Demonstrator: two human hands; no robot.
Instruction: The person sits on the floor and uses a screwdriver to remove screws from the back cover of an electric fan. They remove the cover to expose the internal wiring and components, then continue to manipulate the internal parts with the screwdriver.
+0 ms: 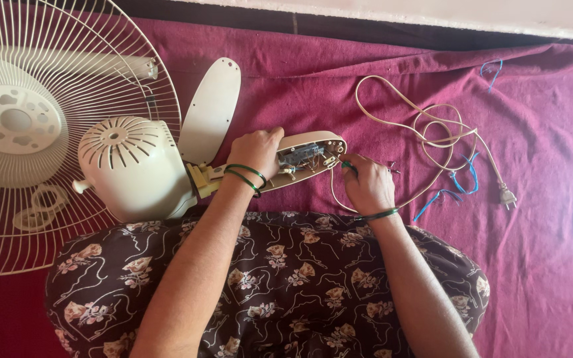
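From the head camera you look straight down at a maroon cloth [379, 73] spread over the floor, with your lap in a dark floral garment [280, 278] filling the lower middle. Your left hand [254, 152] lies on top of the cream fan neck housing [303, 159], fingers curled over its upper edge and clasping it just left of the open cavity, where small wires and a switch block show. Two green bangles [247, 176] circle that wrist. Your right hand [368, 182] is just beside the rounded right end of the housing, fingers bunched tightly around a small green-handled tool [347, 166] whose tip points at that end; you cannot tell whether the tip touches it. The housing runs left into the cream motor casing [137, 166], a vented dome that lies on its side against your knee. Behind it, a detached cream cover plate [212, 109] rests flat on the cloth, tilted upward to the right. At far left a wire fan guard [67, 59] lies flat with a round white hub [11, 122] at its centre and two small rings [38, 209] on its lower part. To your right, a beige power cord [426, 126] loops loosely across the cloth and ends in a two-pin plug [507, 195], with short blue wires [462, 179] tangled beside the loops.
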